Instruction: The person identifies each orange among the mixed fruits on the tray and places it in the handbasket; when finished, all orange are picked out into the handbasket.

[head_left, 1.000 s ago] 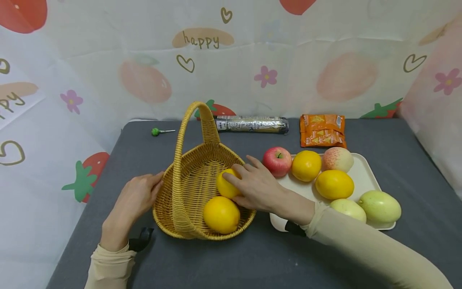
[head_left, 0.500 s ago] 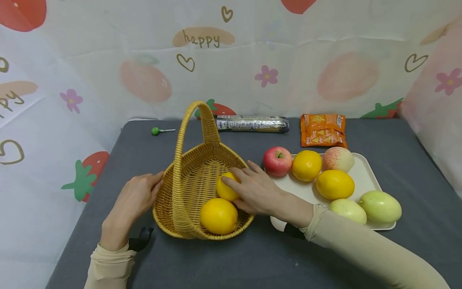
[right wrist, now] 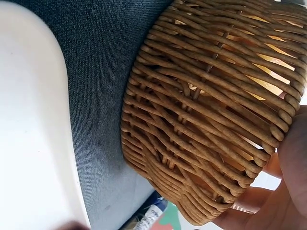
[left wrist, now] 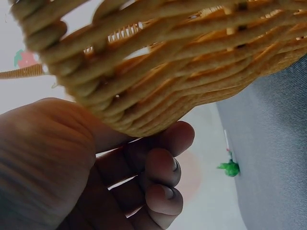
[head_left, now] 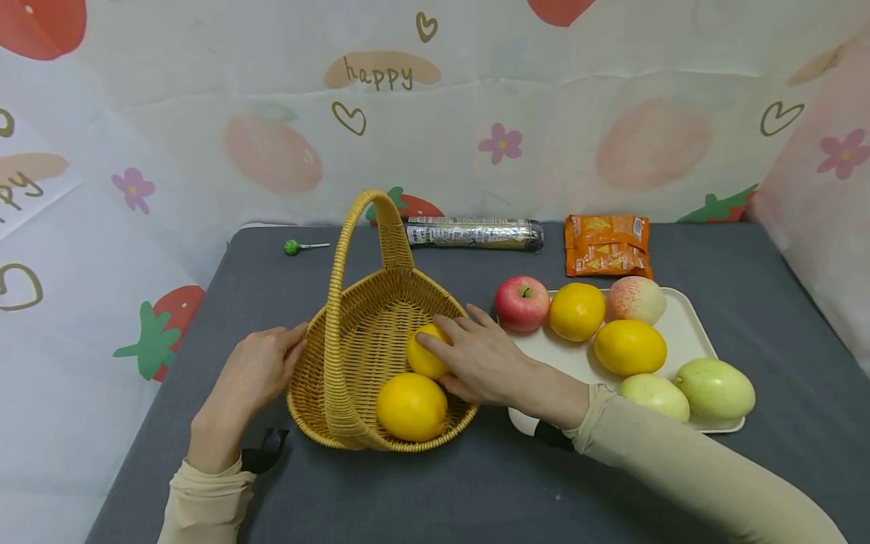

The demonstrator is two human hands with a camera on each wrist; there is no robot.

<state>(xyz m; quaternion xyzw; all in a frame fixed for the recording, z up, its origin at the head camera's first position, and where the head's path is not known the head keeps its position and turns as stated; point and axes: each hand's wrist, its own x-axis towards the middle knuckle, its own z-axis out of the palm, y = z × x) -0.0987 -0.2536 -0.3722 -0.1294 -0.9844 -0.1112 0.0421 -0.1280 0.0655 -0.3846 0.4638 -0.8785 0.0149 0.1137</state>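
Observation:
A wicker basket [head_left: 390,431] with a tall arched handle stands left of centre in the head view. My left hand [head_left: 254,366] pinches its left rim between thumb and fingers. In the left wrist view that hand [left wrist: 129,163] shows curled fingers just under the rim. My right hand [head_left: 482,359] reaches over the opposite rim and holds a yellow citrus fruit [head_left: 423,353] inside the basket, partly covering it. A larger yellow citrus fruit [head_left: 411,406] lies in front of it. The right wrist view shows the basket's outer wall [right wrist: 201,110] and part of the right hand [right wrist: 292,158]; the held fruit's grip is hidden there.
Right of the basket, a cream tray [head_left: 686,317] bears a red apple [head_left: 522,304], a peach [head_left: 636,300], two yellow fruits and two pale green ones. Behind lie a lollipop [head_left: 292,247], a silver-and-black tube package [head_left: 476,233] and an orange snack packet [head_left: 608,245].
The larger yellow fruit has shifted slightly left in the basket. My right hand has dipped a little with the other fruit. My left hand has stayed on the rim.

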